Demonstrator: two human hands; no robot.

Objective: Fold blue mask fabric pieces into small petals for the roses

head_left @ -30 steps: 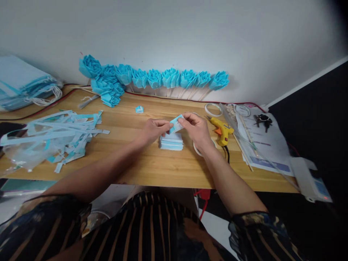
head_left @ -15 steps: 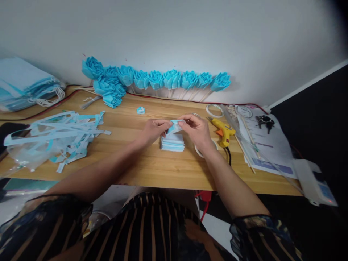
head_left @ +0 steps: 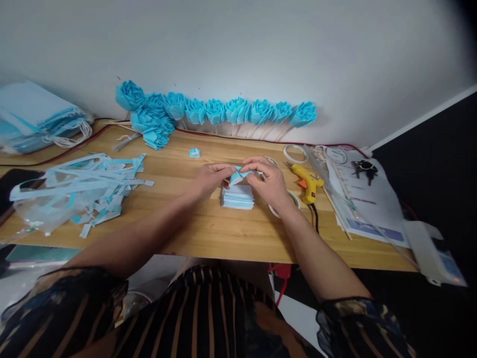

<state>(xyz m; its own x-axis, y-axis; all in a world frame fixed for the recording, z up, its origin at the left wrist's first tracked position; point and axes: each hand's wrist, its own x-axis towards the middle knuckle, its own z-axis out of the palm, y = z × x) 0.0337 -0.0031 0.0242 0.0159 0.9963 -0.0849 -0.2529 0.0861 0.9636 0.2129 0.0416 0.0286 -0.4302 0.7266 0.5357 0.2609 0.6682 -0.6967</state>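
A small folded piece of light blue and white mask fabric [head_left: 236, 177] is held up between my two hands. My left hand [head_left: 214, 179] pinches its left side between thumb and fingers. On the right side, my right hand [head_left: 266, 179] grips it with thumb and fingertips, the other fingers arched over it. Just below is a neat stack of cut fabric pieces [head_left: 238, 198], its top partly covered by the held piece. A small folded blue piece [head_left: 194, 152] lies farther back on the wooden table [head_left: 194, 223].
Blue fabric flowers [head_left: 237, 110] on sticks lean along the wall. Cut strips [head_left: 93, 179] lie in a heap at left, near packed masks [head_left: 40, 119]. At right are a yellow glue gun [head_left: 307, 183], tape rolls [head_left: 295, 153], keys [head_left: 365, 168] and a paper sheet [head_left: 367, 199].
The fabric piece has been folded over further, and a slanted crease now shows. My right fingers have lifted and spread above it. The view has shifted slightly.
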